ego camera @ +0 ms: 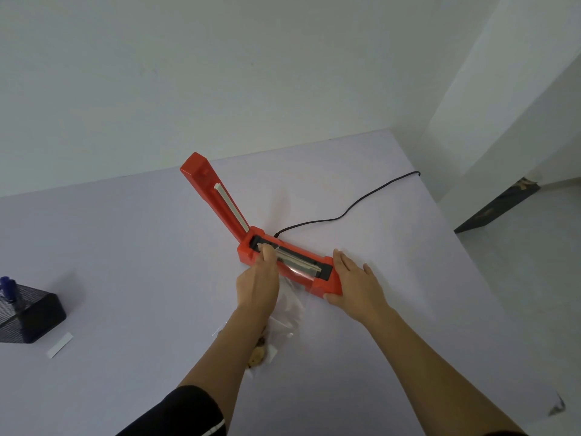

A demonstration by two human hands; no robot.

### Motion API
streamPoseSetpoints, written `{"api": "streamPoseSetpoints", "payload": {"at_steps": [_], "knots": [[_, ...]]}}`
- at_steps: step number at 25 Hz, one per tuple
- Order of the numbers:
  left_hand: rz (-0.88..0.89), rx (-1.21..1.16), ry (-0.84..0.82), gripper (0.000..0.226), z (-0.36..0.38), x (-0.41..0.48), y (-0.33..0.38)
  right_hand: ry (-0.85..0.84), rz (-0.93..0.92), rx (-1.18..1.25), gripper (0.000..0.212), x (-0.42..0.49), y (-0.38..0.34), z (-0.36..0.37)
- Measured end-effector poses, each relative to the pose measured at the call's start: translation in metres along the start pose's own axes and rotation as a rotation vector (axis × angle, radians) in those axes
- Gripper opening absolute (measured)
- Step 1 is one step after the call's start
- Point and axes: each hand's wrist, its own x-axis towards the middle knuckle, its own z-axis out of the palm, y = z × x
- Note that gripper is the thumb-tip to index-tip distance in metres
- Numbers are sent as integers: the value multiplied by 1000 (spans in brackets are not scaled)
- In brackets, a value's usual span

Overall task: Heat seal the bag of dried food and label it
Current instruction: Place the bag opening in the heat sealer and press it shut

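From my remote seat I see the heat sealer [246, 253] lying near the middle of the table [157, 247], set at a slant, its hinge end toward the far edge. Its lid [217, 196] stands raised, leaning toward the far left corner, so the sealing strip [295, 262] is uncovered. A black cord [345, 212] runs from the back of the sealer to the table's right edge.

The left hand [259, 278] has its fingers curled and pinches the top edge of the clear bag [292, 306], holding it on the strip near the hinge. The bag's mouth lies across the strip, and the rest trails toward the near edge, partly under the left forearm. The dried food [257, 354] sits in the bag's lower end.

The right hand [355, 284] lies flat against the sealer's free end, fingers straight and together, thumb along the near side; it grips nothing.

By the left edge stands a black mesh pen holder [28, 313] with a blue pen [8, 287] in it. A white label [59, 345] lies flat just beside it, well apart from the bag.
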Motion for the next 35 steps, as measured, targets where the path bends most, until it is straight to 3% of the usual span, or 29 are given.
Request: {"api": "streamPoseSetpoints", "payload": {"at_steps": [3,7,14,19,35], "knots": [[34,72,-130,25,-1,1,-5,-2,-9,4,93,0,1,0],[77,18,-109,10,3,4,-18,-9,-10,1,93,0,1,0],[20,-247,-36,25,-6,-6,-29,0,-13,-11,94,0,1,2],[-123,-380,-296,24,-8,2,-42,-4,-18,-14,94,0,3,1],[161,-539,-141,13,-25,-29,-22,-4,-11,-36,94,0,1,1]]}}
